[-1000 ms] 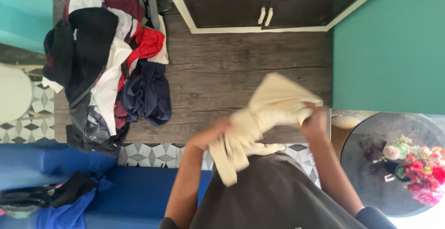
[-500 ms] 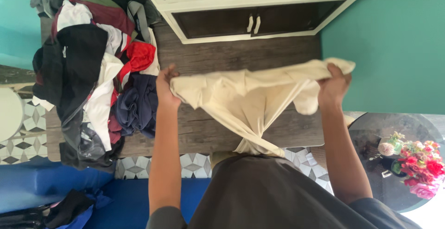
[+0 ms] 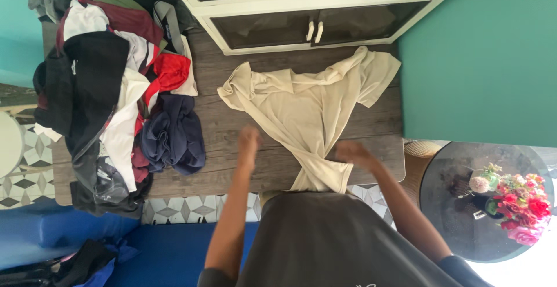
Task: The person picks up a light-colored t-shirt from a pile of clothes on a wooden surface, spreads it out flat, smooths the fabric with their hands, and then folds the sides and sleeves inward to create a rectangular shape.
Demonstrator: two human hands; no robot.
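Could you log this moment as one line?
shirt: flat on table | left hand: open, beside it | right hand: open, at hem

Cream t-shirt [image 3: 301, 110] lies spread, twisted at the hem, on wooden table [image 3: 255, 165]. Left hand [image 3: 249, 139] just left of the shirt, blurred, holding nothing. Right hand [image 3: 351, 152] at the shirt's lower right edge. Clothes pile [image 3: 116, 89] left of the shirt; cabinet [image 3: 301, 8] beyond it.
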